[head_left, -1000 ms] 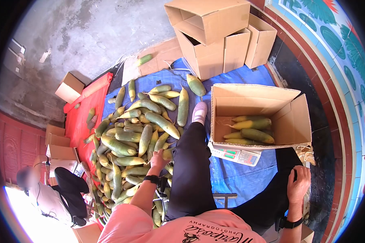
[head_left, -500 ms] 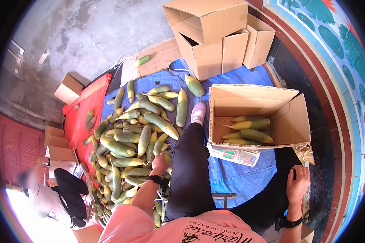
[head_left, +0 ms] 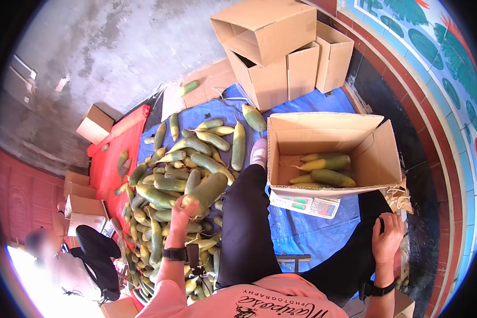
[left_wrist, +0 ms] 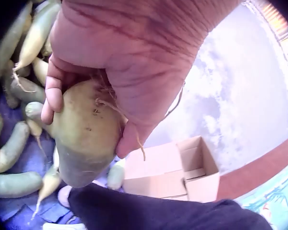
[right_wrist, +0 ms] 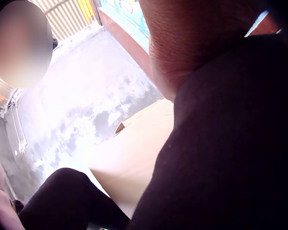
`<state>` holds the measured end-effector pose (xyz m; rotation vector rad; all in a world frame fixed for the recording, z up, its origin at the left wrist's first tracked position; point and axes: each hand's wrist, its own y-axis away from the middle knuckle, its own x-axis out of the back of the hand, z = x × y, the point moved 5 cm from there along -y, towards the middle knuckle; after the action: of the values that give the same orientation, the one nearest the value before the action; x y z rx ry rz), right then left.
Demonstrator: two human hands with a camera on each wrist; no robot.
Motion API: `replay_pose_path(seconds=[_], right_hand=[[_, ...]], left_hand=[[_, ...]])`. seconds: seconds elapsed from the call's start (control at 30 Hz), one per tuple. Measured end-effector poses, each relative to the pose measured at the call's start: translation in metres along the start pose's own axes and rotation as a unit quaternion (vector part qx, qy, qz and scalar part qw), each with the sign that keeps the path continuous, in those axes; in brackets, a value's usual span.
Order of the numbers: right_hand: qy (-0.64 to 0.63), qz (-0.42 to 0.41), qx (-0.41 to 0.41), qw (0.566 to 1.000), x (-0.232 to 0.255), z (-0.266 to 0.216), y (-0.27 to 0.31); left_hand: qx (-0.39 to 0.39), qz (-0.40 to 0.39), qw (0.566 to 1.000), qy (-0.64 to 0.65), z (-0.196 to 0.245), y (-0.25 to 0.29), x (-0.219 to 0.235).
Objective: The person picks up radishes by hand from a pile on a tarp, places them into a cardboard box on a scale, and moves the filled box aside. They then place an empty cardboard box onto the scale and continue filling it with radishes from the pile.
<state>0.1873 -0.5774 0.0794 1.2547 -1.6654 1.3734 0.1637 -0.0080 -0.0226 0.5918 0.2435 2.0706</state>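
My left hand grips a thick green radish by its pale root end, lifted above the pile of green radishes. In the left wrist view the fingers and thumb wrap both sides of the radish, and thin roots hang off its end. My right hand rests on the right knee, fingers loosely bent, holding nothing. Before the right leg, an open cardboard box has several green radishes lying on its bottom.
A scale with a keypad sits under the box. Empty cardboard boxes are stacked at the back against the wall. Blue tarp and red sheeting cover the floor. Another person sits at the far left.
The left hand has come up from the pile with a green radish, shifting slightly left. My right hand stays on the knee. The head view has shifted a little.
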Motion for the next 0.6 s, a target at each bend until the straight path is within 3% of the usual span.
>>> replay_pose_path(seconds=[0.03, 0.07, 0.23, 0.4, 0.53, 0.6], right_hand=[[-0.001, 0.003, -0.001, 1.0, 0.001, 0.0, 0.0], [-0.003, 0.005, -0.001, 1.0, 0.002, 0.0, 0.001], [-0.025, 0.01, -0.017, 0.999, 0.003, 0.005, 0.005], [-0.031, 0.024, -0.014, 0.999, 0.006, 0.006, 0.005], [-0.034, 0.038, -0.019, 0.999, 0.007, 0.011, 0.008], [-0.035, 0.039, -0.026, 0.998, 0.008, 0.013, 0.009]], left_hand=[[-0.049, 0.016, 0.997, 0.059, 0.025, 0.007, 0.0], [-0.051, 0.01, 0.997, 0.064, 0.046, 0.019, -0.002], [-0.107, -0.093, 0.966, 0.216, 0.117, 0.052, -0.032], [-0.109, -0.204, 0.954, 0.188, 0.155, 0.059, -0.078], [-0.138, -0.225, 0.959, 0.107, 0.189, 0.064, -0.14], [-0.128, -0.285, 0.949, 0.046, 0.199, 0.059, -0.174]])
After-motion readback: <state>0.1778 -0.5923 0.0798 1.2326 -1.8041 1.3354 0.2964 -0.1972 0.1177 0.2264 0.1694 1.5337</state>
